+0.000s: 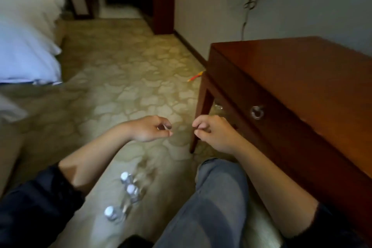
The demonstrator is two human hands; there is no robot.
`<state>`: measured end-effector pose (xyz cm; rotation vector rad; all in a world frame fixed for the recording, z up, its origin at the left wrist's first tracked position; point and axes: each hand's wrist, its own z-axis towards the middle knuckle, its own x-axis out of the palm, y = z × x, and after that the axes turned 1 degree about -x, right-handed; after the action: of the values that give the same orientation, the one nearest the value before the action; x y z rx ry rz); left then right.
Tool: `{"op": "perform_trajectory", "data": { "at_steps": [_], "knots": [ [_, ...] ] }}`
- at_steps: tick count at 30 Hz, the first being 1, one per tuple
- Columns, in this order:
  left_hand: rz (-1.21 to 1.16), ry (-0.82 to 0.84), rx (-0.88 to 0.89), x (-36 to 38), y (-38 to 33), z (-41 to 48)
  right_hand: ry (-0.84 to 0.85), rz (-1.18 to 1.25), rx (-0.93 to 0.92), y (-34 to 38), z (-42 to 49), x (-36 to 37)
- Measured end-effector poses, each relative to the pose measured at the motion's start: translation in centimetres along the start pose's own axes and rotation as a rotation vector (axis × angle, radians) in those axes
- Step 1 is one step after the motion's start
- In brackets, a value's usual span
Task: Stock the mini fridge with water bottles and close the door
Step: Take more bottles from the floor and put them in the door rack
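Water bottles (pixel 131 192) stand lined up on the carpet (pixel 130 86), apparently staged within reach — left hand (pixel 153 129) and right hand (pixel 212 134) hover, fingers loosely curled, empty.

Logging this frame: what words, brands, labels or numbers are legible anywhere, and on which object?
No text can be read in this frame.
Reddish-brown wooden desk with a metal ring pull: no writing visible.
Clear plastic water bottles with white caps on the patterned carpet: motion-blurred, no label legible.
Orange pencil beside the desk: too small to show any print.
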<state>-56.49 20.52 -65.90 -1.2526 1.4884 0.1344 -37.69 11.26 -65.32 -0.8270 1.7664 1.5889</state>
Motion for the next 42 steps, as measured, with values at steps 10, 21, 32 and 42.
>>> {"op": "perform_trajectory", "data": {
  "at_steps": [10, 21, 32, 42],
  "knots": [
    [-0.238, -0.028, -0.453, 8.2, 16.2, 0.2, 0.396, 0.116, 0.138, -1.6, 7.7, 14.3],
    [-0.406, -0.034, -0.735, 19.9, 22.7, 3.2, 0.546, 0.293, 0.349, -5.8, 10.1, 24.3],
    [-0.237, -0.088, -0.758, 26.4, 26.9, 9.6, 0.533, 0.405, 0.522, -10.1, 14.9, 27.9],
    [-0.209, 0.01, -0.759, 28.4, 30.0, 13.5, 0.47, 0.448, 0.594, -11.4, 17.6, 30.1]
  ]
}}
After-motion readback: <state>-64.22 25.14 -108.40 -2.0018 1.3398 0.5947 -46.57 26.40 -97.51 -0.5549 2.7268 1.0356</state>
